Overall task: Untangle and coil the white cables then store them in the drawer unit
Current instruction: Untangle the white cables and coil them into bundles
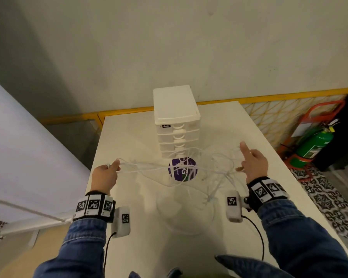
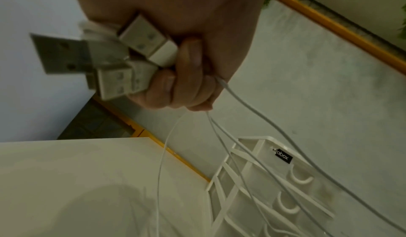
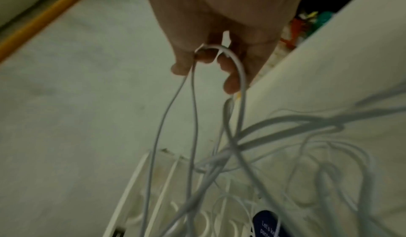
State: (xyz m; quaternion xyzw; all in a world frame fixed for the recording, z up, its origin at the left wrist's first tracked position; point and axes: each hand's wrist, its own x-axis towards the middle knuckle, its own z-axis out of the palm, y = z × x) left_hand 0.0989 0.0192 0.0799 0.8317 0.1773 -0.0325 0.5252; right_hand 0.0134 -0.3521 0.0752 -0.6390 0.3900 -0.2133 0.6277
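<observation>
Between the hands, thin white cables (image 1: 149, 167) hang tangled: left hand (image 1: 105, 177) grips plugs, right hand (image 1: 254, 164) pinches strands; coiling, storing remain.

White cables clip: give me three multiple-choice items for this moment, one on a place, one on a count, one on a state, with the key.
1. Where does the drawer unit stand?
A. at the far middle of the table
B. on the floor
C. at the table's near left corner

2. How many USB plugs show in the left hand?
A. one
B. three
C. six

3. What state are the white cables in?
A. coiled in a drawer
B. tangled, strung between the hands
C. flat in a neat row

Key: 1 A, the head view shows it there; 2 B, the left wrist view shows three; 3 B, the strands run to the right hand, crossing above the table.
</observation>
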